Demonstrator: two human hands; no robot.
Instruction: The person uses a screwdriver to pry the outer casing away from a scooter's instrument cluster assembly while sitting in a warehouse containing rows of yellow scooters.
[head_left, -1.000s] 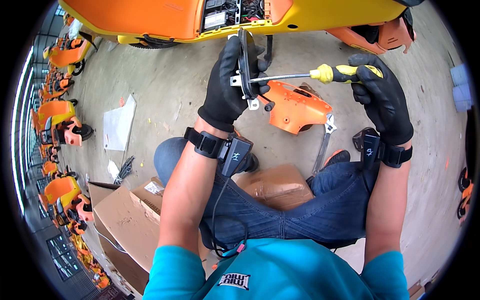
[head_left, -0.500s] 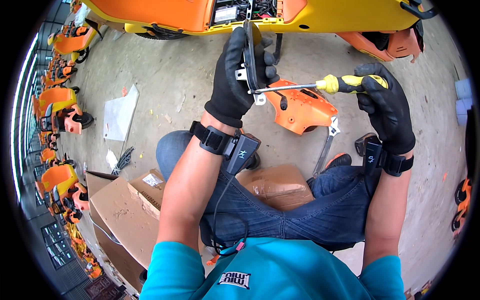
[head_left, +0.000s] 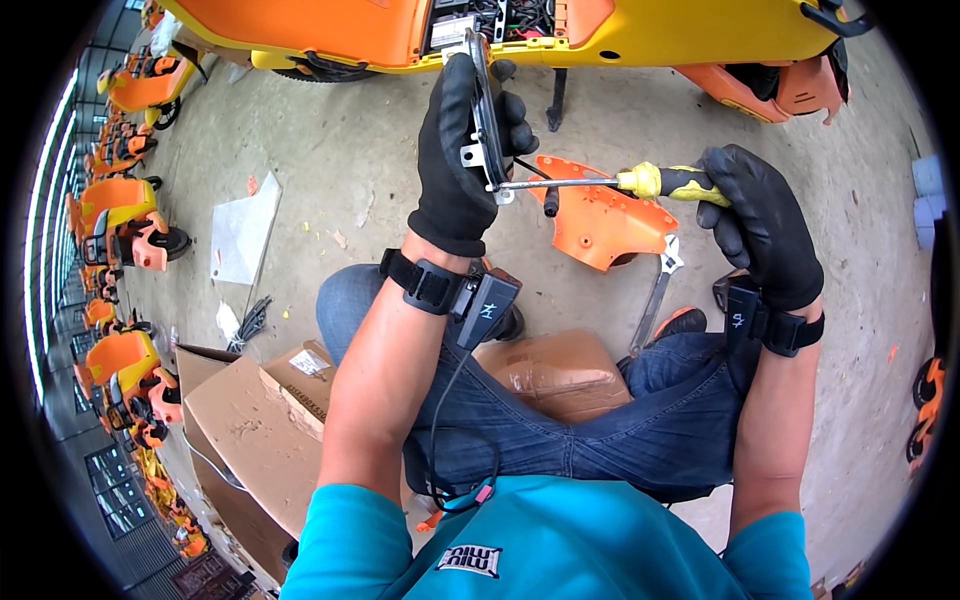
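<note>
Screwdriver (head_left: 640, 181), clenched in the right hand (head_left: 762, 225), meets a flat black part (head_left: 485, 110) that the left hand (head_left: 460, 150) grasps upright, steadying it above the concrete floor (head_left: 330, 160).

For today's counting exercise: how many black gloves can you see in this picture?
2: one glove on the left hand gripping a black part, one on the right hand holding the screwdriver. None seem hidden.
</note>
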